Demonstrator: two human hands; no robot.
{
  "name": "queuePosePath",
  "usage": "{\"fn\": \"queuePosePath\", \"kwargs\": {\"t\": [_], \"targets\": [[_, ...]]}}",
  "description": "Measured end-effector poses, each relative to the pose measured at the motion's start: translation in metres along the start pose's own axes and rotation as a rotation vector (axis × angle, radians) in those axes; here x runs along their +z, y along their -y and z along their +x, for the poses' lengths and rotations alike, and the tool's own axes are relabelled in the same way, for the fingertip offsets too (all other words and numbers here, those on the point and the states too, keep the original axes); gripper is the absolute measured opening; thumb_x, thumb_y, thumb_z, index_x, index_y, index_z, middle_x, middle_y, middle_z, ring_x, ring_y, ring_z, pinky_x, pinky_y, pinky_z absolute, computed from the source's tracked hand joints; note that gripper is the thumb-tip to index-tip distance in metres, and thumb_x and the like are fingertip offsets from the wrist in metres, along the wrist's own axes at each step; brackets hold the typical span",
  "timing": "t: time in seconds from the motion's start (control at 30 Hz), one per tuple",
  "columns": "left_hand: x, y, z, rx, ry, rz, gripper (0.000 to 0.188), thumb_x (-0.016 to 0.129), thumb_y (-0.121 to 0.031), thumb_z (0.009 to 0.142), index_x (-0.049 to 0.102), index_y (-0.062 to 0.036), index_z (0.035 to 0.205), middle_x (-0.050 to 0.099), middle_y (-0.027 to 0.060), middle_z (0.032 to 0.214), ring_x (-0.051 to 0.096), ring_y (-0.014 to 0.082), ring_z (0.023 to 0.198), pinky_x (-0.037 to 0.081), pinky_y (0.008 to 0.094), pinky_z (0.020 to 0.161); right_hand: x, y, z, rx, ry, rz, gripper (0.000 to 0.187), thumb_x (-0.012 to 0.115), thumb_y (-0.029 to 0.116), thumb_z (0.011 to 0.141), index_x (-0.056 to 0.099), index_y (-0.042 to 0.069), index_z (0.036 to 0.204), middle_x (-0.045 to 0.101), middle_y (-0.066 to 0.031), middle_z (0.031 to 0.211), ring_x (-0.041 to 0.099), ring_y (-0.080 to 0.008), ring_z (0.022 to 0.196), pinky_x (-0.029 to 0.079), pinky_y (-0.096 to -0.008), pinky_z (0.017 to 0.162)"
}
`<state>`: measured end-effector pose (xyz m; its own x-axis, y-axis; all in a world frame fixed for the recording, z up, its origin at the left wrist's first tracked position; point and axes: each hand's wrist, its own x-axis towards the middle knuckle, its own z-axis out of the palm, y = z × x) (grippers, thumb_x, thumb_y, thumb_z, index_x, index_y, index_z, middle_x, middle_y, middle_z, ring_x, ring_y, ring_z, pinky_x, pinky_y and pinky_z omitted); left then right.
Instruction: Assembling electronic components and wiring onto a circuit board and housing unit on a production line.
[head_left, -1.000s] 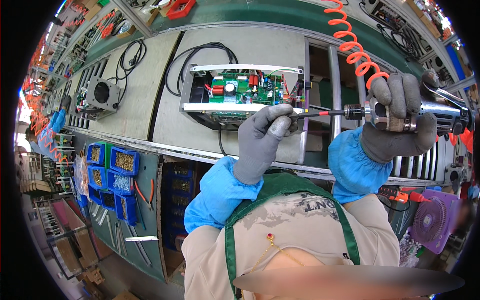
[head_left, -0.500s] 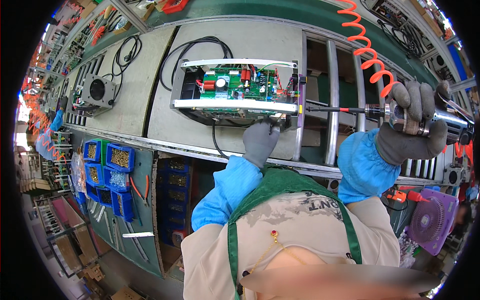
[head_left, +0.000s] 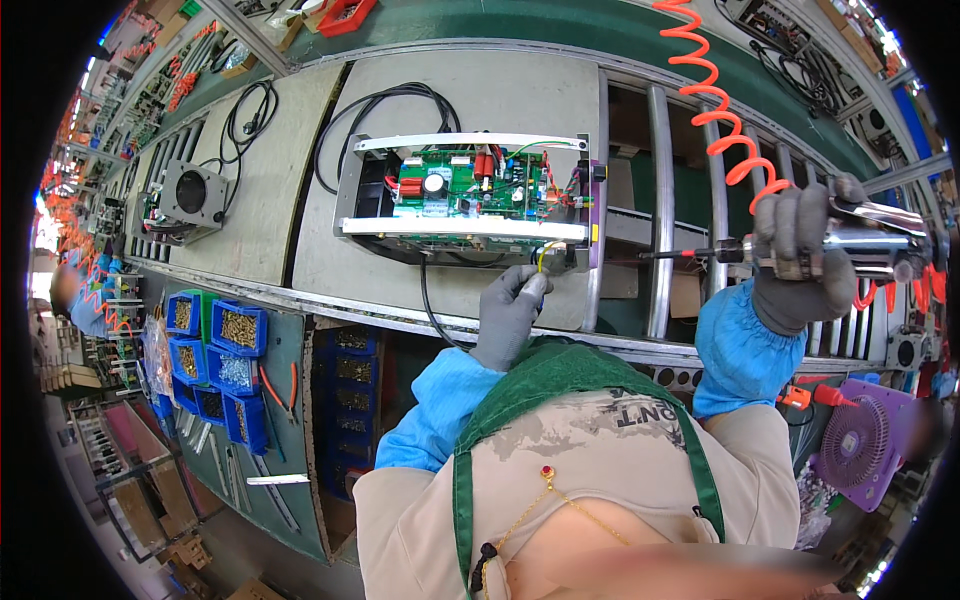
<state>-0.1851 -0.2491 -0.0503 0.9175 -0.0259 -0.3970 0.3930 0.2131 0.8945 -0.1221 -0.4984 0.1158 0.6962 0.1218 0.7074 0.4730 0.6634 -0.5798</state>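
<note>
An open electronics chassis [head_left: 462, 228] with two silvery rails lies in front of me, its green circuit board [head_left: 470, 183] facing up. At its near right corner my left hand [head_left: 510, 312], in a grey glove, pinches a yellow-green wire [head_left: 543, 258] that runs to the chassis. My right hand [head_left: 805, 255], also gloved, is wrapped round an air screwdriver [head_left: 868, 252]. Its long bit [head_left: 690, 254] points left, and the tip stands apart from the purple-edged end panel [head_left: 597, 215]. What the wire's end carries is hidden by my fingers.
A coiled orange air hose [head_left: 715, 105] hangs above the rollers [head_left: 660, 200] on the right. A black cable [head_left: 385, 95] loops behind the chassis. Blue bins [head_left: 238, 325] of small fasteners and red-handled pliers [head_left: 292, 388] are at left. Another unit [head_left: 192, 193] stands farther left.
The screwdriver's tip has drawn away from the end panel and come nearer to me. My left hand has moved slightly nearer, and the yellow-green wire now shows at its fingertips.
</note>
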Motion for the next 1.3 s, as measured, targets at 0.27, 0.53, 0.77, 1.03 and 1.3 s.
{"fn": "queuePosePath", "kwargs": {"t": [0.27, 0.53, 0.77, 1.03, 1.3], "targets": [[0.002, 0.007, 0.012, -0.070, -0.004, 0.124, 0.018, 0.059, -0.017, 0.088, 0.064, -0.0001, 0.087, 0.055, -0.0021, 0.066, 0.044, 0.0039, 0.059, 0.035, 0.0211, 0.052, -0.016, -0.021, -0.020, 0.189, -0.111, -0.125, 0.057, 0.060, 0.016, 0.077, 0.040, 0.001, 0.128, 0.045, -0.0003, 0.063, 0.048, -0.0151, 0.054, 0.042, -0.0341, 0.055], [0.016, -0.006, 0.006, 0.028, -0.039, 0.008, 0.021, 0.060, -0.019, 0.088, 0.066, 0.0009, 0.085, 0.057, -0.0012, 0.068, 0.045, 0.0051, 0.063, 0.038, 0.0210, 0.058, -0.024, -0.031, -0.025, 0.270, -0.074, -0.154, 0.056, 0.065, 0.017, 0.079, 0.043, -0.001, 0.127, 0.045, -0.0011, 0.067, 0.050, -0.0126, 0.052, 0.045, -0.0309, 0.053], [0.026, -0.027, 0.012, 0.155, -0.040, 0.114, 0.023, 0.063, -0.021, 0.088, 0.064, 0.0014, 0.093, 0.055, -0.0027, 0.068, 0.040, 0.0028, 0.054, 0.033, 0.0201, 0.048, -0.015, -0.041, -0.033, 0.696, -0.118, -0.259, 0.061, 0.075, 0.013, 0.062, 0.056, -0.002, 0.118, 0.058, -0.0212, 0.119, 0.061, -0.0126, 0.063, 0.051, -0.0279, 0.058], [0.025, -0.040, 0.013, 0.233, -0.103, 0.469, 0.026, 0.067, -0.024, 0.083, 0.068, 0.0004, 0.090, 0.059, 0.0105, 0.065, 0.055, 0.0175, 0.058, 0.044, 0.0318, 0.055, -0.020, -0.084, -0.033, 0.960, 0.049, -0.388, 0.069, 0.075, 0.003, 0.058, 0.049, 0.002, 0.122, 0.059, -0.0039, 0.100, 0.056, -0.0107, 0.086, 0.046, -0.0259, 0.078], [0.028, -0.097, 0.001, 0.926, -0.182, 0.968, 0.019, 0.068, -0.016, 0.079, 0.065, -0.0058, 0.094, 0.065, 0.0089, 0.080, 0.062, 0.0259, 0.064, 0.049, 0.0352, 0.057, -0.012, -0.076, -0.024, 1.031, 0.034, -0.290, 0.061, 0.076, 0.008, 0.062, 0.056, 0.001, 0.120, 0.063, -0.0034, 0.102, 0.058, -0.0093, 0.089, 0.047, -0.0260, 0.081]]}}
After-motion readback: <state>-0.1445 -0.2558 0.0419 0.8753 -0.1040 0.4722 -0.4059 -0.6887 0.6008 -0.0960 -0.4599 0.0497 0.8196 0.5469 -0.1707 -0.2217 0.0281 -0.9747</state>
